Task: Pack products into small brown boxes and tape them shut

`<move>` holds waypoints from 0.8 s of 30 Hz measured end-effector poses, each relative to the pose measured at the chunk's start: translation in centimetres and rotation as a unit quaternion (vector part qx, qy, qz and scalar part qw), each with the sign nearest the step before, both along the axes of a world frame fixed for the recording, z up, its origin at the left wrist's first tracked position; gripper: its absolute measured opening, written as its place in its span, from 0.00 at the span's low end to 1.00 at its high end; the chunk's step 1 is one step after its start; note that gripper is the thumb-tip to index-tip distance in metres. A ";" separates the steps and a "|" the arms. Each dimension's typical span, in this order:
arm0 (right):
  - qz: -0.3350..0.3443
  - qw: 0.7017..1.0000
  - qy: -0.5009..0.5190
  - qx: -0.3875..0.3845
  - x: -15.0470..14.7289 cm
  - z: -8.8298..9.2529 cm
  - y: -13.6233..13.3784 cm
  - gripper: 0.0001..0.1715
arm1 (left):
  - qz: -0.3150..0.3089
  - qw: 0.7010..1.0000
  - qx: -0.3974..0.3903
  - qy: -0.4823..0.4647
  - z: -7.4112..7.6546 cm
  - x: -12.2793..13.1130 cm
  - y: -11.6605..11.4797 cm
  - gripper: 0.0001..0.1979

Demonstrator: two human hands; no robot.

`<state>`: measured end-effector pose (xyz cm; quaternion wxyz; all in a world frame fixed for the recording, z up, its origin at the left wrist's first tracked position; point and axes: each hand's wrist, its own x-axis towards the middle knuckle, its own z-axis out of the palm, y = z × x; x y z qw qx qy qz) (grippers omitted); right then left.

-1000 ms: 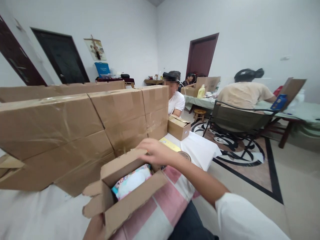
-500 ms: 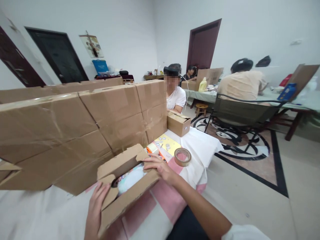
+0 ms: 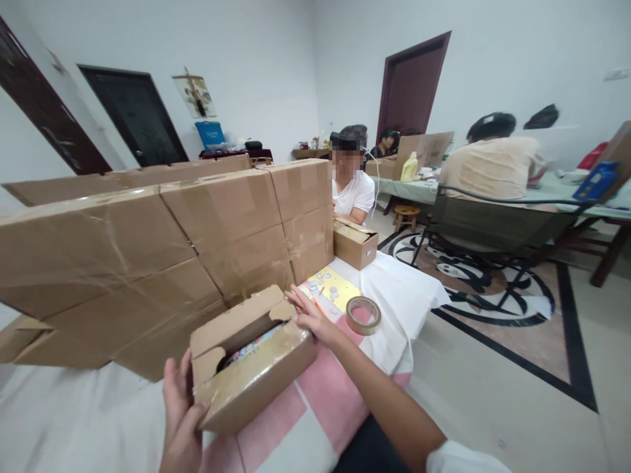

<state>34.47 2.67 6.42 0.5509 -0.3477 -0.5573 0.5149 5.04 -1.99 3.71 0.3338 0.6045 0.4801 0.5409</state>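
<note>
A small cardboard box (image 3: pixel 251 368) lies on the pink and white cloth (image 3: pixel 276 427) in front of me, its flaps nearly folded down over a colourful packet inside. My left hand (image 3: pixel 180 410) presses against the box's near left end, fingers up along it. My right hand (image 3: pixel 308 316) lies with fingers stretched on the box's far right end, at the edge of a flap. A roll of brown tape (image 3: pixel 363 315) sits just right of that hand. A yellow sheet (image 3: pixel 331 288) with small stickers lies behind it.
A long wall of taped cardboard (image 3: pixel 162 243) stands across the table behind the box. A second small box (image 3: pixel 355 244) rests at its right end. A person in white sits beyond it; others sit at a green table (image 3: pixel 542 203) with a dark chair (image 3: pixel 483 230).
The box flaps have folded down, covering most of the packet. My left hand came up to the box's left end. My right hand moved from the far flap to the right end.
</note>
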 end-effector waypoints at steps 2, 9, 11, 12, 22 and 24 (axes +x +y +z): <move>-0.009 0.999 0.028 0.018 -0.3 0.1 1.1 0.43 | 0.002 0.998 0.044 0.034 0.0 -0.6 0.3 0.42; -0.060 0.967 -0.147 0.198 0.4 0.5 0.8 0.34 | 0.011 0.927 0.218 0.304 1.2 -1.5 0.3 0.18; -0.063 0.963 -0.164 0.206 0.7 0.6 0.7 0.37 | 0.027 0.894 0.254 0.368 1.7 -1.3 0.0 0.17; -0.064 0.961 -0.166 0.211 0.8 0.6 0.7 0.37 | 0.033 0.880 0.268 0.391 2.0 -1.2 -0.1 0.18; -0.253 0.948 -0.100 0.166 1.8 -1.5 1.2 0.21 | 0.051 0.841 0.321 0.432 2.6 -0.8 -0.6 0.21; -0.383 0.918 -0.046 0.096 3.3 -2.3 1.9 0.20 | 0.063 0.843 0.317 0.430 2.4 -0.7 -1.1 0.21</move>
